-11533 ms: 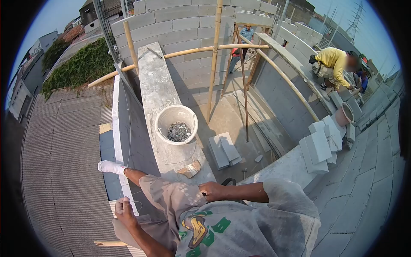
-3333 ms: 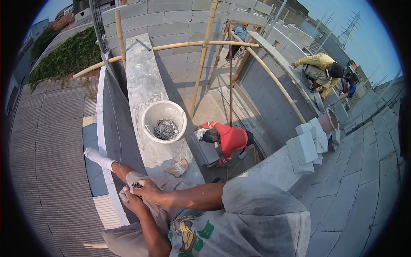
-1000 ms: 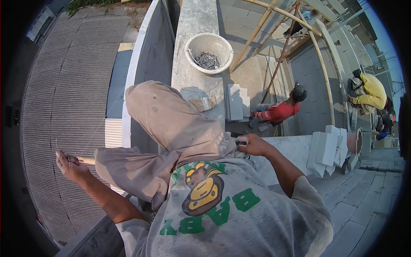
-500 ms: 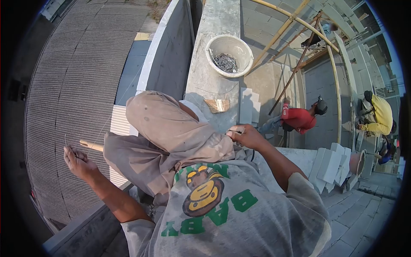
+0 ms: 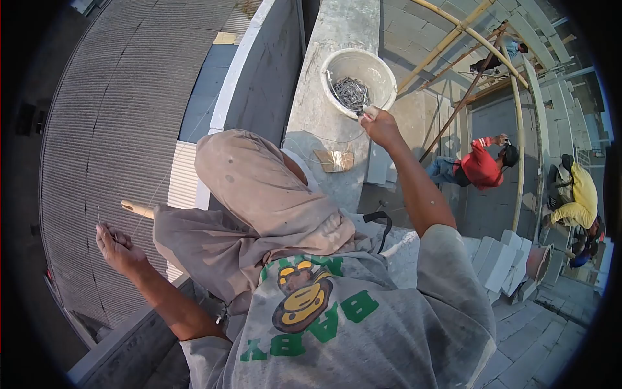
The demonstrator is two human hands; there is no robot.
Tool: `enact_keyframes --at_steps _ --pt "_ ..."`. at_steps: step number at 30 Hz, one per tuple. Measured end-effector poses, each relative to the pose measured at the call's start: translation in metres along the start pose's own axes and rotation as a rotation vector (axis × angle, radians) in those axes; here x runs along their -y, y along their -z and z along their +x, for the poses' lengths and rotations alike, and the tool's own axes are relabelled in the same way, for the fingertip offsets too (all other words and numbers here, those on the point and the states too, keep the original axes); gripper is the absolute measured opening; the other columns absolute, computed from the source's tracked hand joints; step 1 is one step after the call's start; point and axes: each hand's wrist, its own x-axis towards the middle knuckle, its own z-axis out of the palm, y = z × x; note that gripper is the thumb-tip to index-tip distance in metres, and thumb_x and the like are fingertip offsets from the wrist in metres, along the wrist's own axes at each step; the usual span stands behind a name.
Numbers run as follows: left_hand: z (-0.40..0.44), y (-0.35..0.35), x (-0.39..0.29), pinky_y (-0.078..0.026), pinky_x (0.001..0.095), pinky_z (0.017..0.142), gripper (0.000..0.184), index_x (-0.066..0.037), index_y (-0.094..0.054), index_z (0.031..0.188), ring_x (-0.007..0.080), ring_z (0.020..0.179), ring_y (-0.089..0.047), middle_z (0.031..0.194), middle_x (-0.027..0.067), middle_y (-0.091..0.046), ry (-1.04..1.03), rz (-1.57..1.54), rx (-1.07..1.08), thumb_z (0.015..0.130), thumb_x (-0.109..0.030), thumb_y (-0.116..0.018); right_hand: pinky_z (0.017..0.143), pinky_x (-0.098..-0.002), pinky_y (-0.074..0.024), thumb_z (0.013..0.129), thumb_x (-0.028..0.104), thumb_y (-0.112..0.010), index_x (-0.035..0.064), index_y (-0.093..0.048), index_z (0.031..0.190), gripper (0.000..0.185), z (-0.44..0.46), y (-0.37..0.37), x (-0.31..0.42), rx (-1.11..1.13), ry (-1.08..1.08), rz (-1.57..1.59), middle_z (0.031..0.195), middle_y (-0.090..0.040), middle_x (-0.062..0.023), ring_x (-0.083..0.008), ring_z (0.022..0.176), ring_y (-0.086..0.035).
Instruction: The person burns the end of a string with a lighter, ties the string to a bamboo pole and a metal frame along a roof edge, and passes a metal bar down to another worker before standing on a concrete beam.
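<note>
My left hand (image 5: 122,249) is out at the left over the corrugated roof, fingers curled round a thin piece of wire (image 5: 98,215) that sticks up past the fingertips. My right hand (image 5: 382,127) reaches forward to the near rim of a white bucket (image 5: 392,91), thumb and fingers closed together. Whatever is between them is too small to make out. Grey metal pieces, like nails, form a pile (image 5: 350,94) in the bucket. A small piece of wood (image 5: 334,161) with pale strips on it lies on the ledge below the bucket.
I sit high on a concrete ledge (image 5: 304,120) beside a corrugated roof (image 5: 123,110). A bamboo pole end (image 5: 137,209) juts out by my knee. Pale blocks (image 5: 499,262) are stacked at right. Bamboo scaffolding (image 5: 515,142) and people in red (image 5: 481,165) and yellow (image 5: 580,194) are lower down.
My right hand has moved from my lap up and forward to the bucket's rim. My left hand stays in place with the wire. The person in red has raised an arm to the head.
</note>
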Motion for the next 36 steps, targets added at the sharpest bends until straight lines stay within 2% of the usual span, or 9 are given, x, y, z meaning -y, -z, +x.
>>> enact_keyframes --at_steps 4,7,9,15,23,25,28,31,36 --pt "-0.002 -0.001 -0.002 -0.025 0.0180 0.041 0.016 -0.004 -0.055 0.093 0.0019 0.048 -0.031 0.065 -0.0040 -0.043 -0.020 0.090 -0.034 0.093 -0.020 -0.056 0.077 -0.0415 -0.0490 0.080 0.026 -0.061 0.0071 -0.065 0.097 0.026 0.044 -0.002 0.007 -0.480 0.214 -0.068 0.082 -0.065 -0.0184 -0.0361 0.083 -0.063" --pt "-0.009 0.000 0.005 -0.023 0.0176 0.041 0.017 -0.004 -0.056 0.093 0.0018 0.048 -0.031 0.066 -0.0042 -0.044 0.033 0.173 -0.079 0.093 -0.021 -0.056 0.077 -0.0416 -0.0493 0.081 0.023 -0.061 0.0074 -0.064 0.100 0.025 0.010 -0.013 0.021 -0.034 0.091 0.366 0.087 -0.065 -0.0171 -0.0348 0.085 -0.063" --pt "-0.011 -0.008 0.013 -0.022 0.0176 0.041 0.018 -0.004 -0.056 0.094 0.0017 0.049 -0.031 0.067 -0.0043 -0.044 0.074 0.219 -0.097 0.093 -0.021 -0.057 0.077 -0.0419 -0.0498 0.082 0.018 -0.059 0.0069 -0.062 0.100 0.022 -0.008 -0.045 0.013 0.306 0.176 0.180 0.094 -0.063 -0.0189 -0.0351 0.083 -0.063" --pt "-0.025 -0.040 0.024 -0.022 0.0172 0.043 0.019 -0.004 -0.059 0.092 0.0006 0.050 -0.030 0.067 -0.0057 -0.044 0.085 0.334 -0.058 0.092 -0.023 -0.059 0.075 -0.0410 -0.0518 0.080 0.016 -0.060 0.0050 -0.058 0.096 0.019 0.011 -0.172 -0.035 0.096 0.301 -0.388 0.098 -0.059 -0.0138 -0.0327 0.086 -0.061" --pt "-0.032 -0.046 0.014 -0.023 0.0161 0.045 0.021 -0.005 -0.060 0.092 -0.0002 0.053 -0.032 0.071 -0.0060 -0.046 0.062 0.404 -0.135 0.092 -0.026 -0.057 0.075 -0.0369 -0.0520 0.082 0.016 -0.054 0.0034 -0.052 0.094 0.018 0.024 -0.190 -0.043 0.491 0.518 -0.670 0.092 -0.058 -0.0169 -0.0308 0.089 -0.061" --pt "-0.028 -0.037 0.019 -0.022 0.0167 0.047 0.020 -0.005 -0.060 0.091 -0.0006 0.055 -0.030 0.070 -0.0068 -0.043 0.025 0.405 -0.125 0.093 -0.025 -0.057 0.075 -0.0401 -0.0511 0.081 0.017 -0.054 0.0024 -0.051 0.092 0.018 0.031 -0.189 -0.048 0.435 0.623 -0.598 0.092 -0.058 -0.0183 -0.0338 0.086 -0.061" --pt "-0.009 -0.019 0.005 -0.024 0.0187 0.051 0.022 -0.003 -0.061 0.090 0.0011 0.059 -0.031 0.069 -0.0057 -0.041 -0.137 0.506 -0.101 0.093 -0.025 -0.057 0.074 -0.0441 -0.0496 0.079 0.016 -0.056 0.0030 -0.050 0.092 0.019 0.034 -0.167 -0.001 0.389 0.515 -0.384 0.092 -0.058 -0.0186 -0.0377 0.081 -0.060" --pt "0.006 -0.001 -0.016 -0.028 0.0209 0.053 0.025 -0.001 -0.061 0.089 0.0044 0.060 -0.034 0.069 -0.0047 -0.043 -0.487 0.845 -0.165 0.094 -0.024 -0.056 0.068 -0.0451 -0.0477 0.081 0.013 -0.054 0.0043 -0.049 0.090 0.013 0.026 -0.132 0.078 0.237 0.474 -0.101 0.090 -0.057 -0.0192 -0.0383 0.078 -0.059" --pt "-0.014 0.031 -0.031 -0.041 0.0262 0.060 0.023 0.003 -0.061 0.091 0.0100 0.066 -0.048 0.073 0.0047 -0.056 -0.521 1.110 -0.283 0.093 -0.020 -0.057 0.061 -0.0423 -0.0437 0.085 0.010 -0.051 0.0031 -0.048 0.085 0.008 0.038 -0.104 0.202 0.093 0.609 0.428 0.080 -0.053 -0.0191 -0.0351 0.068 -0.054"
